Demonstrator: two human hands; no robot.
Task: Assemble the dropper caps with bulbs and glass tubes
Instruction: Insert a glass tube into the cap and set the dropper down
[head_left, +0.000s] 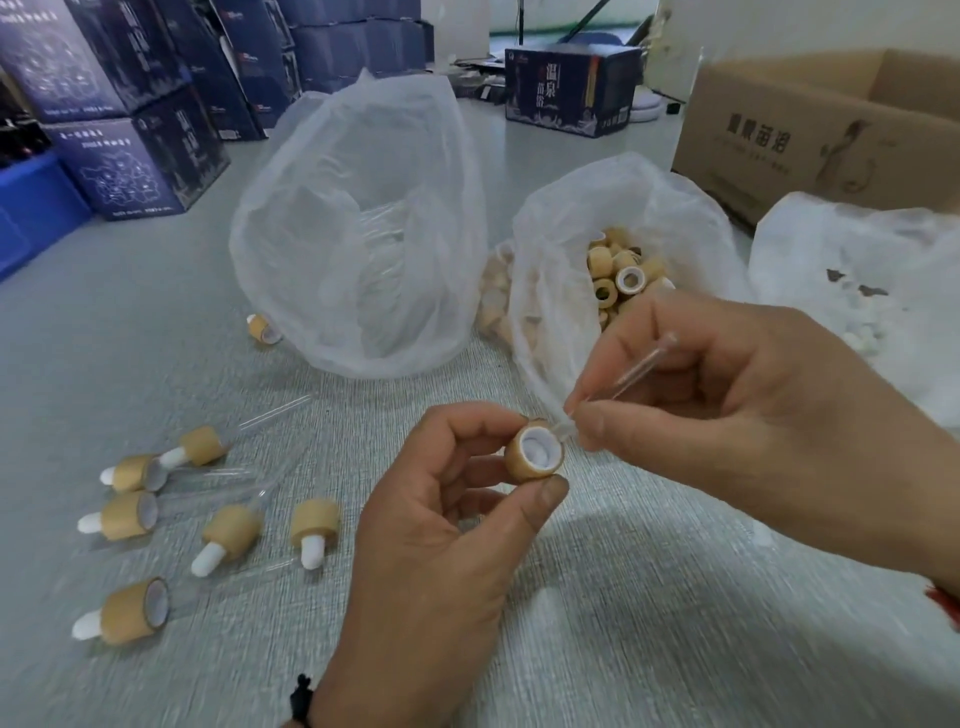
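Observation:
My left hand (441, 525) pinches a tan dropper cap (536, 451) between thumb and fingers, its white-lined open side turned up toward my right hand. My right hand (737, 410) pinches a clear glass tube (631, 371) between thumb and forefinger, the tube's lower tip at the cap's rim. Several finished droppers (135, 514) with white bulbs and glass tubes lie on the table at the left. A plastic bag of loose tan caps (621, 270) sits open just behind my hands.
A large translucent bag (358, 234) holding glass tubes stands behind the left hand, one stray cap (261, 328) beside it. A bag of white bulbs (857, 291) lies at the right. A cardboard box (810, 130) and stacked dark blue boxes (130, 114) stand at the back.

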